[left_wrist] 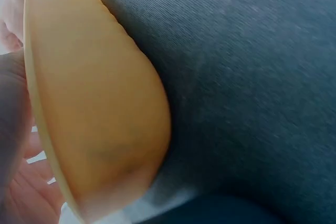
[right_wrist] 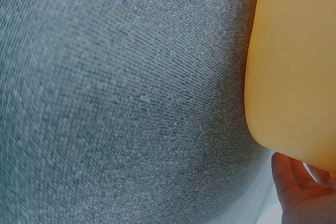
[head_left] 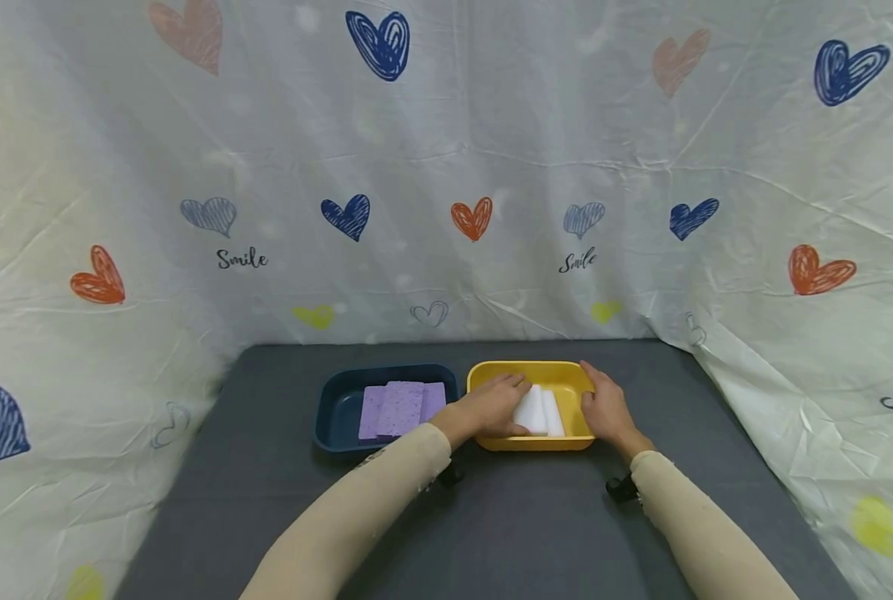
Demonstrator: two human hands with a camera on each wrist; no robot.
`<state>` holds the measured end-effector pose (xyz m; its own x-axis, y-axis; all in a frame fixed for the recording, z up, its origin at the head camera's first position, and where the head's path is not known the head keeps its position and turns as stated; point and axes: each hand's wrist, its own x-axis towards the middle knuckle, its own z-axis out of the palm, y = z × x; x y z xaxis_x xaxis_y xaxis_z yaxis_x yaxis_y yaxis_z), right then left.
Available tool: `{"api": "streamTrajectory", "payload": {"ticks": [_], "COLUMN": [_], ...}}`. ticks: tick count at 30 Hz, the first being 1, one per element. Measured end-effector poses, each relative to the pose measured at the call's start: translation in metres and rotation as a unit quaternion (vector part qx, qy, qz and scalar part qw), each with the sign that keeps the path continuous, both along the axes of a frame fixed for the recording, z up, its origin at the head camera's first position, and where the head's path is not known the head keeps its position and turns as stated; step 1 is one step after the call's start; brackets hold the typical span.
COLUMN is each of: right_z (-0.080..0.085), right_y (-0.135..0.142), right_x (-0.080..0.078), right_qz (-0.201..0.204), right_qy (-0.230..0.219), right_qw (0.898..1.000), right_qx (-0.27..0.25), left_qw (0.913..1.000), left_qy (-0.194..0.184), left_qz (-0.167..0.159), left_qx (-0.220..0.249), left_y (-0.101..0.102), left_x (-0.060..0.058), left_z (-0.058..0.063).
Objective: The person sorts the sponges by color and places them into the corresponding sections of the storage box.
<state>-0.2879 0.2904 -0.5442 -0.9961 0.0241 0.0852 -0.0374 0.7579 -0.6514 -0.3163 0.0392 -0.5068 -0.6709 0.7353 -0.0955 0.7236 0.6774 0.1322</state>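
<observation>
A yellow tray (head_left: 530,444) stands at the back of the table with white sponge blocks (head_left: 554,414) lying side by side in it. My left hand (head_left: 491,408) reaches over the tray's left side and grips the left white block, thumb at its near end and fingers toward its far end. In the left wrist view the thumb (left_wrist: 13,108) passes over the tray's rim. My right hand (head_left: 608,410) holds the tray's right rim; in the right wrist view its fingers (right_wrist: 286,177) lie against the outer wall.
Left of the yellow tray stands a dark blue tray (head_left: 338,417) with purple sponges (head_left: 401,408), partly overlapped by my left forearm in the head view. A dark grey cloth (head_left: 536,525) covers the table. A white curtain (head_left: 416,150) printed with hearts hangs behind and at both sides.
</observation>
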Motion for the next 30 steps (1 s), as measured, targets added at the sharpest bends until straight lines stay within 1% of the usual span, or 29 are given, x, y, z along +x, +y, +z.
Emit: {"api": "streamTrajectory", "payload": {"ticks": [3, 7, 12, 17, 21, 25, 30], "right_z": [-0.001, -0.001, 0.000, 0.000, 0.000, -0.002, -0.004], "right_y": [0.001, 0.003, 0.005, 0.007, 0.007, 0.007, 0.008], "right_x": [0.000, 0.000, 0.000, -0.001, -0.003, -0.005, -0.003], "right_qz": [0.003, 0.005, 0.006, 0.003, 0.004, 0.000, -0.001], "right_qy": [0.001, 0.003, 0.006, 0.006, 0.000, -0.003, -0.008], "right_qw": [1.000, 1.000, 1.000, 1.000, 1.000, 1.000, 1.000], "right_qx": [0.000, 0.003, 0.003, 0.001, 0.003, 0.001, 0.001], "left_qw": [1.0000, 0.9996, 0.9973, 0.9947, 0.9922, 0.9882, 0.9806], "left_qy": [0.001, 0.011, 0.019, 0.023, 0.037, 0.061, 0.063], "left_qz": [0.007, 0.014, 0.032, 0.052, 0.073, 0.102, 0.145], "left_qx": [0.007, 0.023, 0.064, 0.086, 0.094, 0.096, 0.115], "left_y": [-0.006, -0.016, -0.032, -0.047, -0.062, -0.082, -0.112], "left_x": [0.000, 0.001, 0.004, 0.008, 0.014, 0.019, 0.027], "left_z": [-0.001, 0.001, 0.008, 0.014, 0.017, 0.017, 0.020]}}
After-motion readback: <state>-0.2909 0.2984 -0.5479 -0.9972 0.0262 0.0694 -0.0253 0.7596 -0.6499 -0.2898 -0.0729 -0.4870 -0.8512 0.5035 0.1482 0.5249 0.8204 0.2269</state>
